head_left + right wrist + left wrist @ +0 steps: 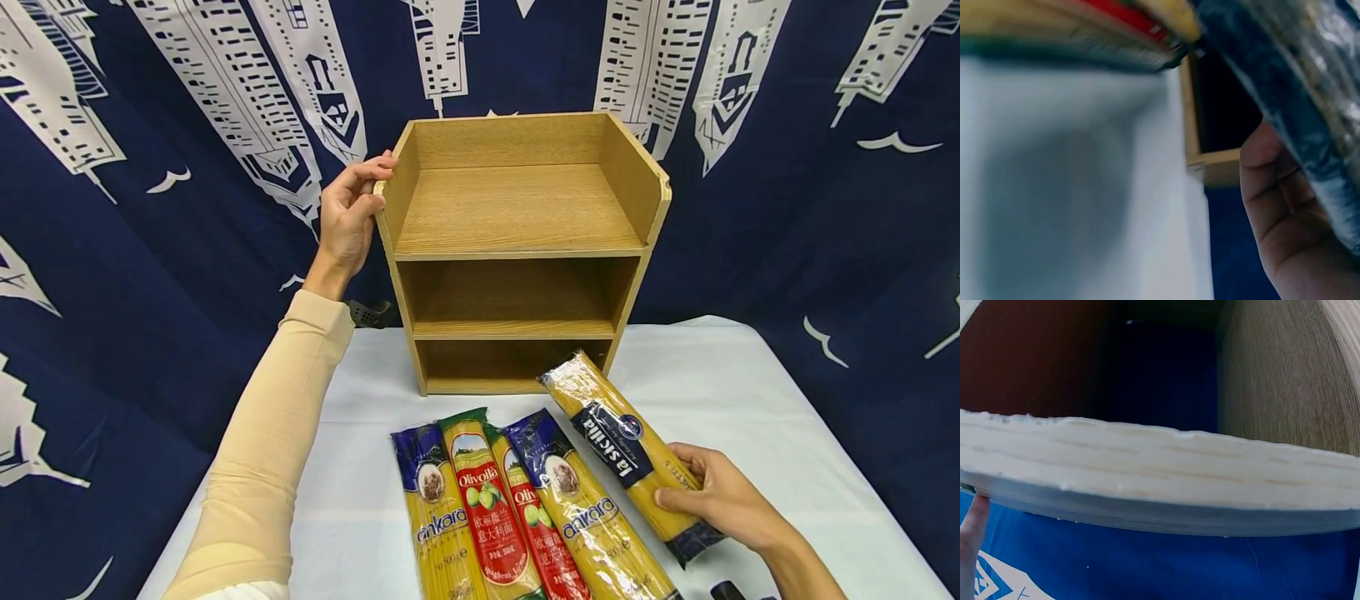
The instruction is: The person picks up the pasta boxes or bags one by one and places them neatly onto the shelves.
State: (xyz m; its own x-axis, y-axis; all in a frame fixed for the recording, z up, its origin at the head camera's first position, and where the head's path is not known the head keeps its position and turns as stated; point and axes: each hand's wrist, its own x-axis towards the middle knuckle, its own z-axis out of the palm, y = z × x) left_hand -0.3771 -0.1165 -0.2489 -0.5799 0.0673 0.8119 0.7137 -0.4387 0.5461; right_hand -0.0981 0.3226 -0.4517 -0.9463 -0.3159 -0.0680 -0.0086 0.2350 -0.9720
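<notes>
Right now our right hand (pixel 720 500) grips the near end of the pasta pack (pixel 628 450), whose long axis slants up-left toward the shelf (pixel 517 250), while our left hand (pixel 351 212), well apart, holds its left wall.

Desk (pixel 750 400) under white cloth, wooden 3-tier shelf unit (pixel 517 250) standing at its back edge, 4 spaghetti packs (pixel 517 517) side by side in front, 5th spaghetti pack (pixel 622 442) angled at right
</notes>
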